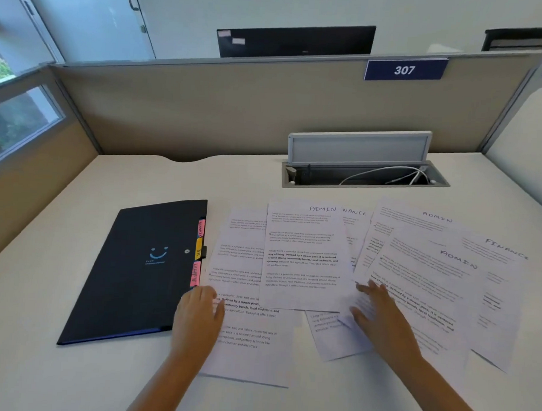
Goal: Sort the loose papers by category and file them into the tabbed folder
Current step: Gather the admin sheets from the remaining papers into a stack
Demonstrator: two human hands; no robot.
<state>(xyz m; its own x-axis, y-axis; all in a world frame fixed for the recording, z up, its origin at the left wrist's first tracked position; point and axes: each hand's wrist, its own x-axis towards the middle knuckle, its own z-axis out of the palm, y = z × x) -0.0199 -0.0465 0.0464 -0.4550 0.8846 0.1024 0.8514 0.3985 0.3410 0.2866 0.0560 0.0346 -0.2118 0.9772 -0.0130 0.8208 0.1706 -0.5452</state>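
Observation:
A closed dark tabbed folder [136,271] lies on the desk at the left, with pink and yellow tabs [198,252] sticking out of its right edge. Several loose printed papers [304,256] overlap to its right, hand-labelled ADMIN [458,258] or FINANCE [507,248]. My left hand [198,314] rests flat on the leftmost sheet beside the folder's lower right edge. My right hand [383,316] lies flat with fingers spread on the papers in the middle. Neither hand grips anything.
The white desk [69,376] is fenced by beige partitions. An open cable tray [364,175] with a raised lid and white cables sits behind the papers. A 307 sign [404,69] hangs on the back partition. A window is at the left.

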